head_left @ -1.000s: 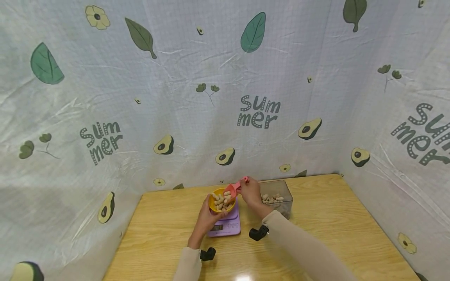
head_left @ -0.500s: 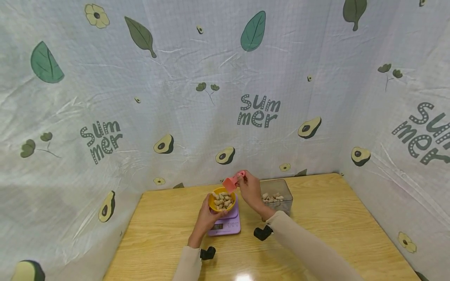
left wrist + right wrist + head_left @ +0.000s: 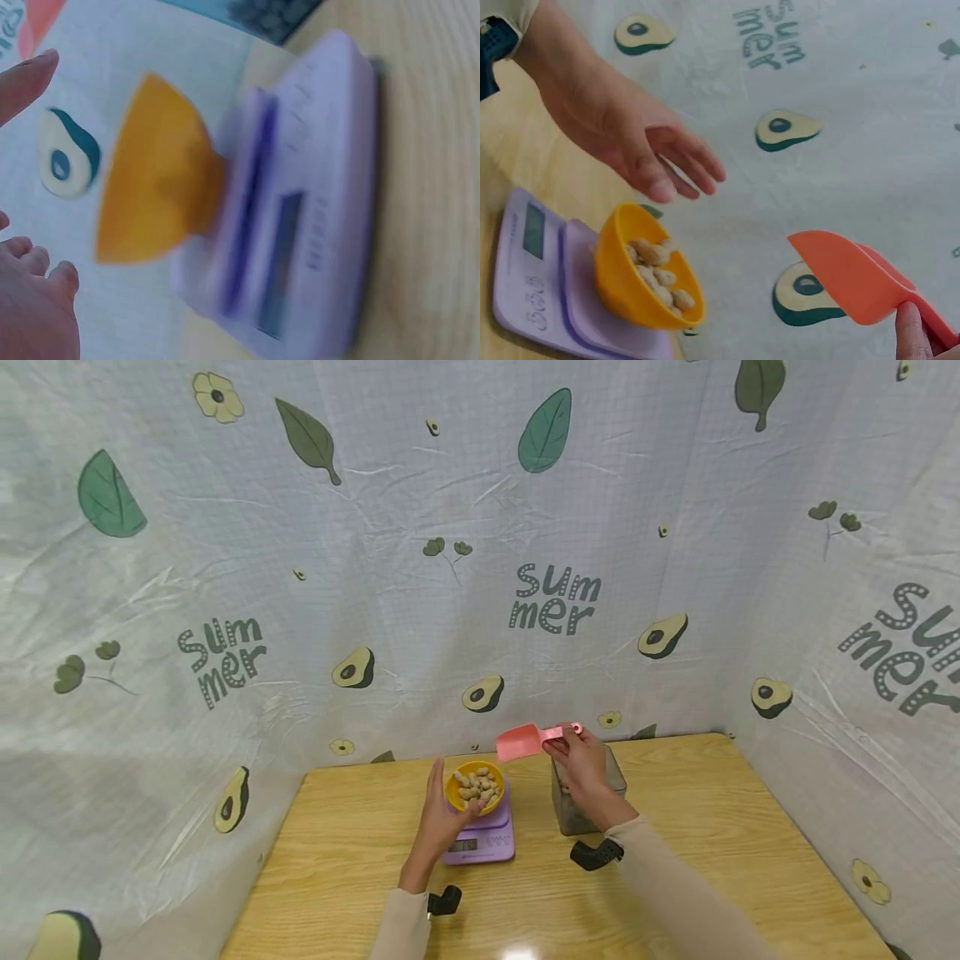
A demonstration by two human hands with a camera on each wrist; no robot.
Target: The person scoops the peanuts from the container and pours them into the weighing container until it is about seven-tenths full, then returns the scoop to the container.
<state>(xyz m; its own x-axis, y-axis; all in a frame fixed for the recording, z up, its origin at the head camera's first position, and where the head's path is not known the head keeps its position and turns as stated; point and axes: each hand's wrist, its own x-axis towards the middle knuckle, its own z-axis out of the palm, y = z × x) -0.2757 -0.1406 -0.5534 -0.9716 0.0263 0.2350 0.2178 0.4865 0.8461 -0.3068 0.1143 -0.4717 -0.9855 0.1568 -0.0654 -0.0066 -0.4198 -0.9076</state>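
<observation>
A yellow bowl (image 3: pixel 453 795) filled with peanuts (image 3: pixel 476 784) sits on a purple kitchen scale (image 3: pixel 495 846). My left hand (image 3: pixel 442 822) hovers beside and above the bowl; in the right wrist view its fingers are spread and apart from the rim. My right hand (image 3: pixel 588 768) grips the handle of a pink scoop (image 3: pixel 519 742), raised between the bowl and a clear grey bin. No peanuts show in the scoop. In the left wrist view the bowl (image 3: pixel 161 176) and scale (image 3: pixel 322 180) stand apart from the thumb and fingers.
The clear grey bin (image 3: pixel 573 817) stands right of the scale, partly hidden by my right hand. Its peanuts are mostly covered. Behind the wooden table (image 3: pixel 360 843) hangs a printed white sheet (image 3: pixel 420 718).
The scoop tipped over the bowl, and its peanuts are gone from it. My right hand has carried it right, toward the bin. My left hand has let go of the bowl.
</observation>
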